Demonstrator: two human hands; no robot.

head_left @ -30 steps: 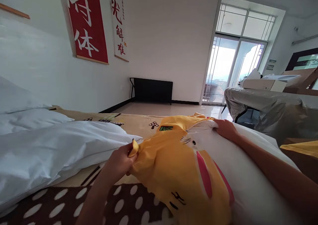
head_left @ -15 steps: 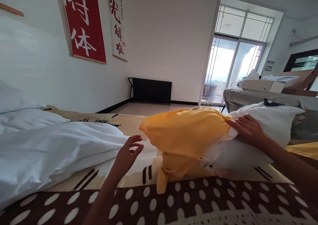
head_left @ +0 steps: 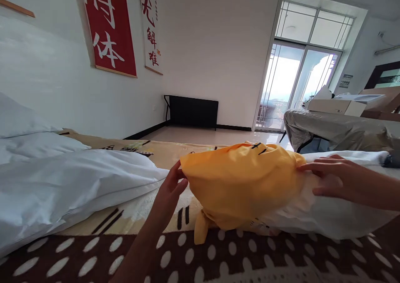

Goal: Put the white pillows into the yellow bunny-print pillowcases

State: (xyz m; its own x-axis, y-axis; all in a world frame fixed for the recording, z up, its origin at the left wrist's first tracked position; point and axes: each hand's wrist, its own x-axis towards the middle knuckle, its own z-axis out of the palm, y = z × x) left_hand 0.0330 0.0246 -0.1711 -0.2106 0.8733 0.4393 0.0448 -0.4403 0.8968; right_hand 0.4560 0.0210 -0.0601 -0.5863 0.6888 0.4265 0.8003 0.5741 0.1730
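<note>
The person works at a bed (head_left: 237,258) covered by a brown spread with white dots, with a beige patterned band beyond it.

Left hand (head_left: 170,187): raised from the lower centre, palm toward the near end of the yellow pillowcase (head_left: 240,183). The fingers are apart and slightly curled, the fingertips (head_left: 178,172) touching the yellow cloth at its left corner. It is not clamped on the cloth; it rests against it.

Right hand (head_left: 331,177): reaches in from the right edge, laid flat with the fingers stretched out and close together. The fingertips press at the line where the yellow cloth ends and the white pillow (head_left: 340,216) emerges. Whether any cloth is pinched under the hand cannot be told.

The pillow lies across the bed, between the two hands. Its left part is inside the yellow pillowcase; its right part is bare and white. A loose yellow flap hangs below the pillowcase onto the dotted spread. Black printed marks show on the top of the yellow cloth.

Surroundings: a white quilt (head_left: 68,187) is heaped at the left of the bed, just beside the left hand. A red banner (head_left: 111,29) with white characters hangs on the left wall. A low black stand (head_left: 192,112) sits against the far wall. A glass balcony door (head_left: 293,87) is at the right, and near it a covered piece of furniture (head_left: 337,131) bears cardboard boxes (head_left: 346,104).
</note>
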